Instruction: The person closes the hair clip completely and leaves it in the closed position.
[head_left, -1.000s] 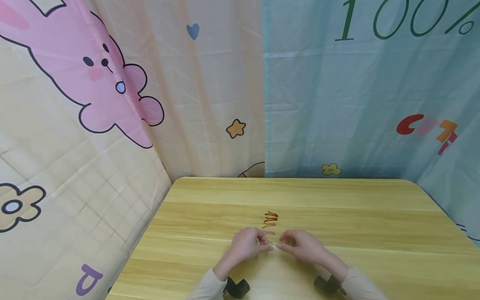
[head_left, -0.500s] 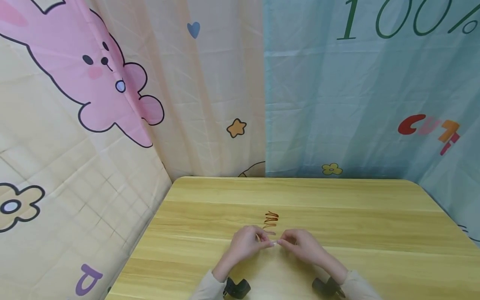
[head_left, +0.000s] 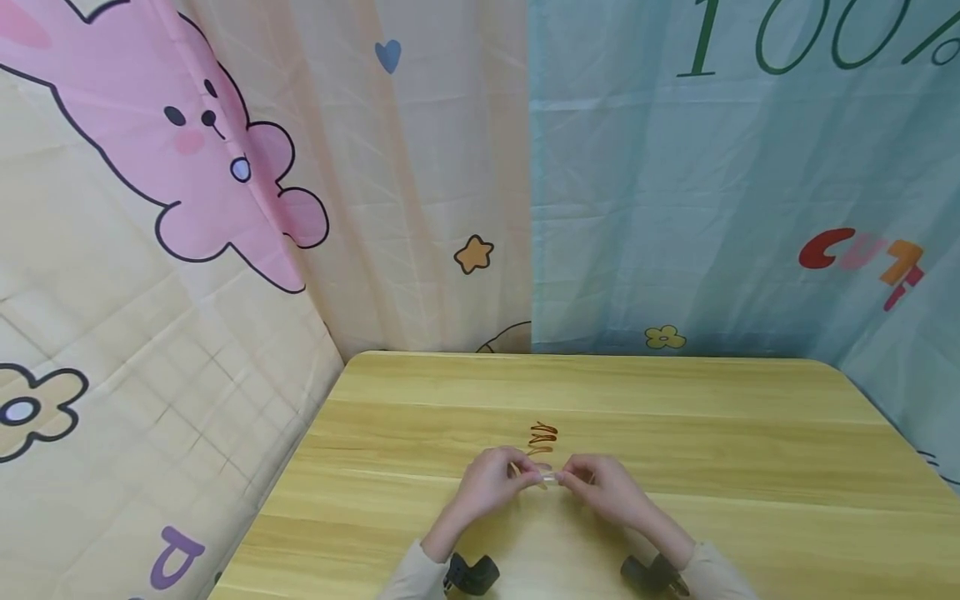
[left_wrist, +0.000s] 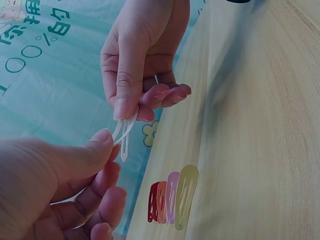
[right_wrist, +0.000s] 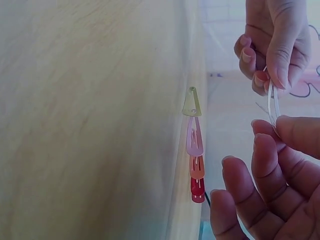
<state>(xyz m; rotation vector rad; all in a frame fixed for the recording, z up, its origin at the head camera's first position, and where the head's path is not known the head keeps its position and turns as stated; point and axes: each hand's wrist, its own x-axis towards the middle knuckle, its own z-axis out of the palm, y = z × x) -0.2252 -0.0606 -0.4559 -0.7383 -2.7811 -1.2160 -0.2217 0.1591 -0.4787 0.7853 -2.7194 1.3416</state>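
At lower centre is one white hair clip (head_left: 550, 478), left hand (head_left: 493, 487) and right hand (head_left: 609, 490) each pinching one end thumb-to-finger, presumably for steadiness.

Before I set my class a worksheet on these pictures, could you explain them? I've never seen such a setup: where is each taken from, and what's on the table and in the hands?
There is no robot here, just a person's bare left hand and right hand above a wooden table. The wide picture comes from a camera on the head, looking forward and down. The other two come from cameras worn on the wrists, each with its own hand closest.

Together, the fingers pinch a small white hair clip. On the table, more clips lie in a row: yellow-green, pink, orange and, at the far end, red; there may be more than one red. Printed cloth hangs behind the table.
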